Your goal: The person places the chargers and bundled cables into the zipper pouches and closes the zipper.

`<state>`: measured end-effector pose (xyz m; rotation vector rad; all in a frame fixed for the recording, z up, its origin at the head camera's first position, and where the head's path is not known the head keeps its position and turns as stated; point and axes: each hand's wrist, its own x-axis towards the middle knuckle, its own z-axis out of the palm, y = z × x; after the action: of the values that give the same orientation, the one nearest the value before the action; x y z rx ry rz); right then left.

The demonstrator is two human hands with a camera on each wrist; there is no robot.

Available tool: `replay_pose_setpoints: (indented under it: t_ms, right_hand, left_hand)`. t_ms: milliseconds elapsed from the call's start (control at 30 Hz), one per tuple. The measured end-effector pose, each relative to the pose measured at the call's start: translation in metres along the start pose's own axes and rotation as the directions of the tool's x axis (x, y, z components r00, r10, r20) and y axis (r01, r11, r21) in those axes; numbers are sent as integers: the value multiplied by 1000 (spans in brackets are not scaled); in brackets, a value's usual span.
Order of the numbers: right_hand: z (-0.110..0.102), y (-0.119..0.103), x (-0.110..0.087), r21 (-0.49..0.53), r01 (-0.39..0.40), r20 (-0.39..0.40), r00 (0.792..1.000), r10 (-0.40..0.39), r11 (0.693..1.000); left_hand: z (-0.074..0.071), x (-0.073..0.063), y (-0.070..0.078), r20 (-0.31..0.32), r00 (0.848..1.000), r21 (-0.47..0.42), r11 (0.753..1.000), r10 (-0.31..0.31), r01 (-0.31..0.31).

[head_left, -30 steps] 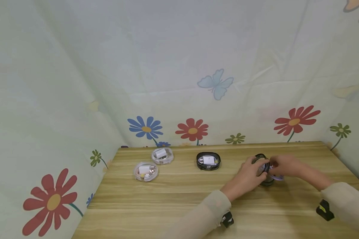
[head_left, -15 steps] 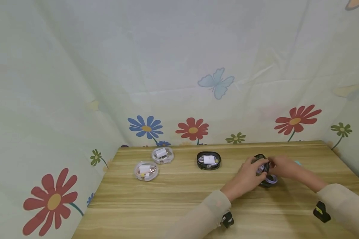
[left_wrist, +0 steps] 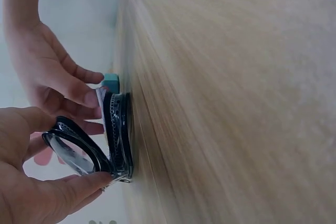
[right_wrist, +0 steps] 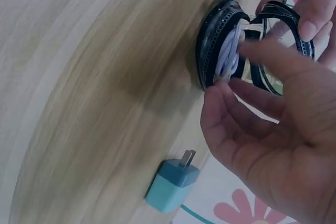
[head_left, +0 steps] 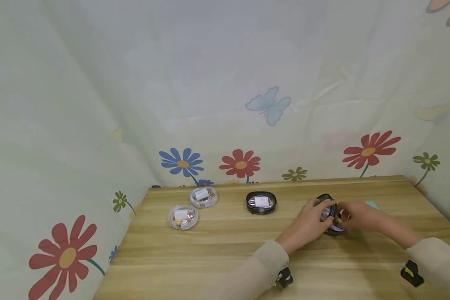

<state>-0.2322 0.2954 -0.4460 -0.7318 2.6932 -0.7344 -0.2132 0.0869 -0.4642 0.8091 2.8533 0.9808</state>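
A small black-edged clear zip case (right_wrist: 208, 38) lies unzipped on the table, its lid (left_wrist: 73, 150) tilted up. My left hand (head_left: 307, 225) holds that lid between thumb and fingers. A coiled pale purple cable (right_wrist: 229, 51) sits partly inside the base. At its edge my right hand (head_left: 363, 216) pinches the coil; the fingers hide part of it in the head view. Beyond the right hand a teal plug charger (right_wrist: 172, 182), with metal prongs, rests on the table.
Another black-edged case (head_left: 261, 203) with a white charger stands left of the hands. Two clear cases, one at the back (head_left: 203, 197) and one nearer (head_left: 183, 217), hold white chargers and cables. A flower-printed curtain (head_left: 210, 104) borders the wooden table (head_left: 195, 262).
The purple cable has gone from hanging outside the case to lying mostly in its base, moved by my right hand. The teal charger has come into sight. My left hand keeps the lid raised.
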Motion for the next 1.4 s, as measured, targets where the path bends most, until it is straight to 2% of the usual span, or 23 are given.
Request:
replay_pose_setpoints:
  t_ms: [233,467,633,700,833,933,1100,1300,1400]
  right_hand:
    - [2,-9,-2,-18,-31,30,999,31,999]
    - [8,-9,-1,-107,8,-27,1000,-11,994]
    - [13,0,0,-188,80,-74,993,-96,979]
    - [11,5,1,-159,82,-53,994,-91,984]
    - [1,11,-1,-23,45,78,996,-43,999]
    - [-3,15,-2,-3,90,134,987,-89,996]
    - [2,15,-3,-38,181,94,980,-176,983]
    - [7,15,-1,-86,220,54,975,-216,972]
    - [8,14,1,-80,231,67,972,-226,970]
  left_hand:
    - [0,-2,0,-1,1000,3,1000,-1,1]
    - [0,-1,0,-12,1000,-3,1000,6,-6]
    - [1,-1,0,-12,1000,-20,1000,9,-9]
    - [1,-1,1,-2,1000,-36,999,9,-9]
    - [1,-1,1,0,1000,-42,999,9,-9]
    - [-1,-1,1,-6,1000,-37,999,1,-1]
    - [0,-2,1,12,1000,-45,999,-20,21]
    - [1,-2,1,1,1000,-44,999,-15,15]
    - [1,-2,0,3,1000,-29,999,-14,14]
